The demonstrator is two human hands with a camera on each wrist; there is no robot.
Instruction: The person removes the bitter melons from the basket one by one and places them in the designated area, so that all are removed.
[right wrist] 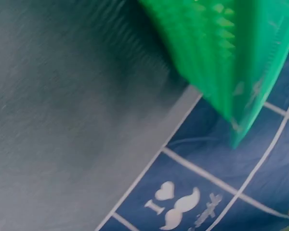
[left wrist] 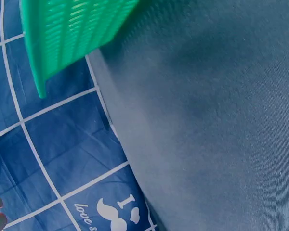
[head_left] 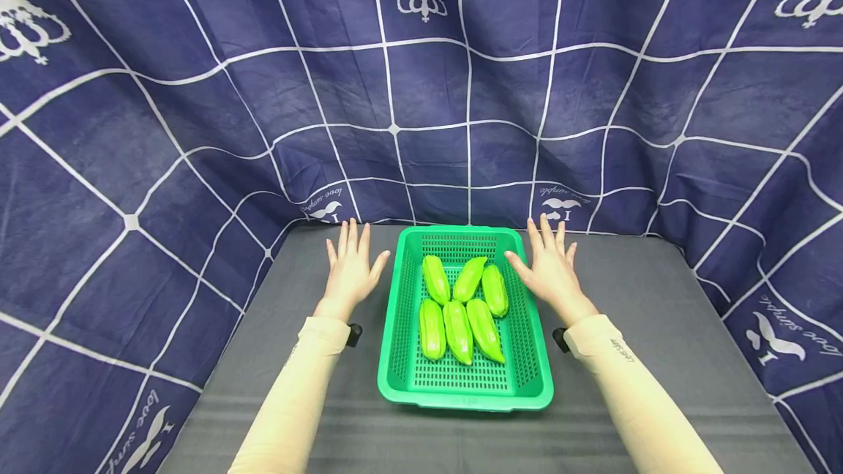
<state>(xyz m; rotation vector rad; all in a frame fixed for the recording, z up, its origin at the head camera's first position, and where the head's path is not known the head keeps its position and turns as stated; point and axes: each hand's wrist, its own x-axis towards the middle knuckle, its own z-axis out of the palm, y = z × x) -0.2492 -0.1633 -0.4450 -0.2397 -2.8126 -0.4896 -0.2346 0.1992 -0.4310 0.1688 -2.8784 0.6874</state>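
We're looking at a green basket (head_left: pixel 461 402) set on the gray table (head_left: pixel 691 386), its long side running away from us, and inside it lie six green pods (head_left: pixel 459 331) in two rows of three. And the hands are right there, flanking it! The left hand (head_left: pixel 349 273) hovers off the basket's left side, level with its far half; the right hand (head_left: pixel 549 269) mirrors it off the right side. Fingers spread wide on both, stretched out straight, thumbs angled in toward the basket, nothing held by either.

Here's the relation we judge matters most: the right hand is the closer one. Its thumb appears over the basket's right rim, with the far-row right pod (head_left: pixel 495 291) just inward and nearer to us, lying lengthwise along the basket. The left thumb sits just outside the left rim, and the far-row left pod (head_left: pixel 436 279) lies inward from it across a wider gap. Whether the right thumb touches the rim, we can't tell.

Most pods run roughly with the basket's length; the far-row middle pod (head_left: pixel 470 279) leans its far tip right. Down at the wrists, both side cameras catch the basket's outer walls, and beyond its far end hangs a blue checked cloth (head_left: pixel 421 93).
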